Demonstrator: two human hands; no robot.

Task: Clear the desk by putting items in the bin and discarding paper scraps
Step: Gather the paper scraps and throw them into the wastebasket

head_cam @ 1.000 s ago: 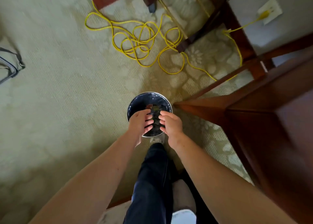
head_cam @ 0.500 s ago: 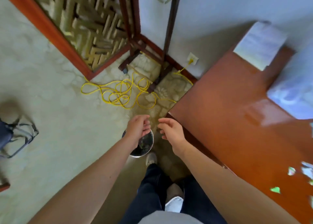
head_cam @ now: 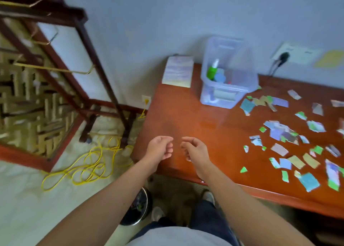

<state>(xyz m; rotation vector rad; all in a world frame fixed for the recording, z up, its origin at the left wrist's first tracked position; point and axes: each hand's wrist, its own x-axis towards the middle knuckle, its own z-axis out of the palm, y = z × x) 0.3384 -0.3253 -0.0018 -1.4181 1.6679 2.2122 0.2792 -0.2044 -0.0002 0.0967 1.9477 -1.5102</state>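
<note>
Several torn coloured paper scraps (head_cam: 284,134) lie scattered over the right half of the red-brown desk (head_cam: 186,119). A clear plastic bin (head_cam: 228,72) with a green bottle and other items inside stands at the back of the desk. My left hand (head_cam: 160,149) and my right hand (head_cam: 195,150) hover side by side above the desk's near left corner, fingers loosely curled, holding nothing. A round metal trash can (head_cam: 138,208) with a dark liner stands on the floor under my left forearm, partly hidden by it.
A notepad (head_cam: 177,72) lies at the desk's back left corner. A dark wooden rack (head_cam: 83,65) and a lattice screen (head_cam: 28,106) stand on the left. A yellow cable (head_cam: 89,164) coils on the carpet. A plug (head_cam: 283,57) sits in the wall socket.
My view has lifted from the trash can on the floor up to the desk. Both hands have risen from over the can to above the desk corner, holding nothing.
</note>
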